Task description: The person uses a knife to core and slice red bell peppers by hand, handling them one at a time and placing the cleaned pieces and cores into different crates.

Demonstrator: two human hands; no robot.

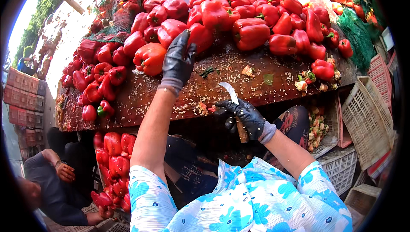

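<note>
My left hand point(177, 60), in a black coated glove with a grey cuff, reaches up to the pile of red bell peppers. Its fingertips lie against a red bell pepper point(201, 40), thumb and fingers apart; whether they touch it or just overlap it in view is unclear. An orange-red bell pepper point(150, 59) rests just left of that hand. Low at the table's front edge, my right hand point(248, 116), gloved alike, grips a knife by its wooden handle point(241, 130). The knife's short curved blade point(229, 91) points up and to the left.
Pale seeds and scraps litter the wooden table point(221, 81). Cored pepper tops fill a crate point(333, 136) at right, beside stacked plastic crates point(368, 120). At lower left, a co-worker's hand point(105, 212) touches peppers point(117, 166) in a container. Green netting point(355, 36) hangs at far right.
</note>
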